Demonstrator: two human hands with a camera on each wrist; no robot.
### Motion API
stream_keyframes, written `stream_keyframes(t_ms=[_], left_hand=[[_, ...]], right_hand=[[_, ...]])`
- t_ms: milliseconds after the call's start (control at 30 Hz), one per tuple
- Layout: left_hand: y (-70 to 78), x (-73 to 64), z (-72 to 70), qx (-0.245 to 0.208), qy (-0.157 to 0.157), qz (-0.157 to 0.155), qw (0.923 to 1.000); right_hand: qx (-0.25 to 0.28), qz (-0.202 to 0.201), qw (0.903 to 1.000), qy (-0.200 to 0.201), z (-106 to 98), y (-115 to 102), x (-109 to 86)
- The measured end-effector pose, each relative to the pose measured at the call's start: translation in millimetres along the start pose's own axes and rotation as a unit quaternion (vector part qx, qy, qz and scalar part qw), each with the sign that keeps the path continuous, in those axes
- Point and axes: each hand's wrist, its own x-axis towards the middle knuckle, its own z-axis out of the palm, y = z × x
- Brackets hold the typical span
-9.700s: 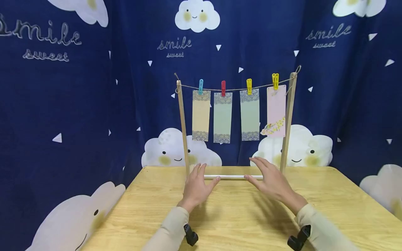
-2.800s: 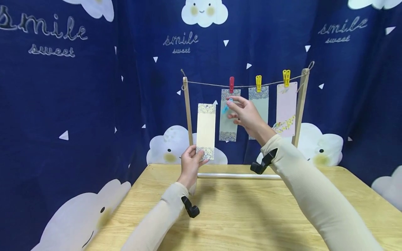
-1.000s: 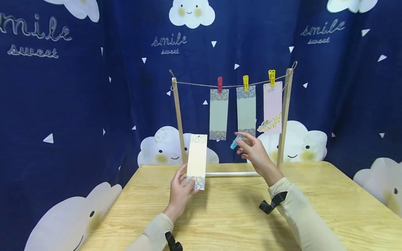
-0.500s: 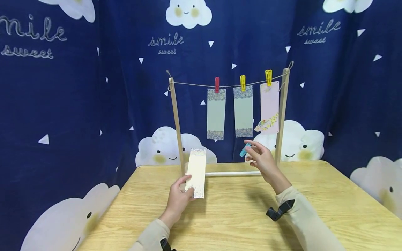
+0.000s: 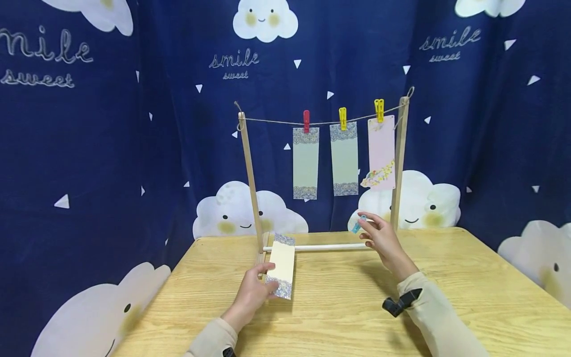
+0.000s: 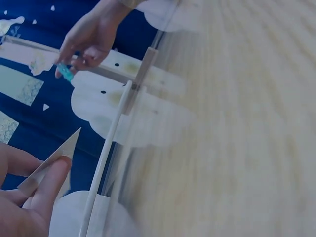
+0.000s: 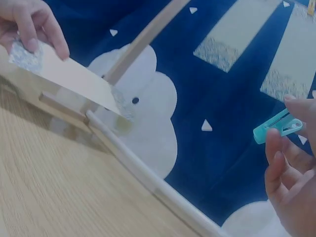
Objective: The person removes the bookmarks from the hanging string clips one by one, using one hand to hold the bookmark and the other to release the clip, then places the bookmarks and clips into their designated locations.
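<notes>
A cream card [image 5: 283, 263] with blue lace-patterned ends is pinched near its lower end by my left hand [image 5: 253, 293], low over the table and left of centre. In the right wrist view the same card [image 7: 74, 81] slants over the base of the frame. Between thumb and fingertips, my right hand [image 5: 387, 244] pinches a light blue clothespin [image 5: 359, 224], below the hanging pink card [image 5: 381, 153]. A red clothespin [image 5: 306, 121] and a yellow clothespin [image 5: 342, 119] hold two pale green cards on the string, and another yellow clothespin [image 5: 379, 110] holds the pink one.
The string [image 5: 272, 120] runs between a left wooden post [image 5: 251, 178] and a right wooden post [image 5: 398, 168]. A white rod [image 5: 330, 247] joins the posts low down. The wooden table [image 5: 330, 317] spreads in front, with a dark blue cloud-printed curtain [image 5: 102, 148] behind.
The cream card and blue clothespin have come off the string's left end into my hands. Over the last second both hands have lowered, the card tilting flatter and my right hand drifting right.
</notes>
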Motion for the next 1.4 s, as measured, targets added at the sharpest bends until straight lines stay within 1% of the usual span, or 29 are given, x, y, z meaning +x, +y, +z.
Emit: stream_keyframes(t_ms=[133, 267, 333, 400, 467, 533, 667, 700, 767, 833, 900, 967, 1033, 1133, 1233, 1400], left_hand=[[-0.3, -3.1, -0.8, 0.014, -0.008, -0.008, 0.9998], [-2.5, -3.4, -2.2, 0.034, -0.019, -0.020, 0.9991], [-4.0, -3.5, -3.8, 0.049, -0.027, -0.030, 0.9980], [-5.6, -3.9, -6.1, 0.073, -0.037, -0.037, 0.9959], [-6.5, -3.6, -8.4, 0.100, -0.050, -0.042, 0.9929], [-7.4, -3.3, -10.3, 0.125, -0.062, -0.041, 0.9894], [-7.4, -3.7, -12.6, 0.154, -0.075, -0.041, 0.9844], [-7.3, -3.9, -12.9, 0.161, -0.077, -0.041, 0.9831], [-6.6, -4.5, -13.6, 0.171, -0.083, -0.044, 0.9807], [-6.1, -4.9, -14.3, 0.178, -0.091, -0.046, 0.9787], [-5.9, -5.1, -14.9, 0.184, -0.098, -0.047, 0.9769], [-6.5, -5.6, -15.4, 0.187, -0.100, -0.047, 0.9761], [-7.1, -5.7, -15.6, 0.192, -0.102, -0.044, 0.9751], [-7.4, -5.4, -16.2, 0.197, -0.108, -0.042, 0.9735], [-7.3, -4.7, -16.9, 0.201, -0.112, -0.044, 0.9723], [-7.1, -3.5, -17.4, 0.211, -0.109, -0.044, 0.9704]], right_hand=[[-0.023, 0.000, 0.9997, 0.002, -8.7, 9.2, 2.5], [-0.051, 0.013, 0.9985, -0.016, -17.8, 20.3, 2.7], [-0.078, 0.018, 0.9965, -0.025, -22.0, 26.3, 3.0], [-0.111, 0.014, 0.9934, -0.027, -25.4, 32.4, 4.0], [-0.148, -0.002, 0.9885, -0.031, -29.5, 38.7, 5.4], [-0.171, -0.012, 0.9846, -0.036, -32.6, 46.1, 6.8], [-0.223, -0.018, 0.9737, -0.046, -36.1, 60.9, 5.9], [-0.242, -0.021, 0.9691, -0.044, -36.6, 64.2, 5.3], [-0.295, -0.035, 0.9541, -0.037, -37.3, 68.3, 3.1], [-0.354, -0.048, 0.9337, -0.016, -37.3, 69.0, 0.1], [-0.400, -0.056, 0.9147, 0.000, -37.6, 67.8, -2.2], [-0.433, -0.057, 0.8993, 0.009, -36.9, 66.7, -4.3], [-0.456, -0.054, 0.8881, 0.012, -36.1, 67.5, -5.0], [-0.478, -0.053, 0.8768, 0.002, -34.9, 71.3, -5.7], [-0.493, -0.056, 0.8683, 0.001, -34.0, 75.8, -6.4], [-0.495, -0.078, 0.8651, 0.010, -34.5, 80.4, -6.2]])
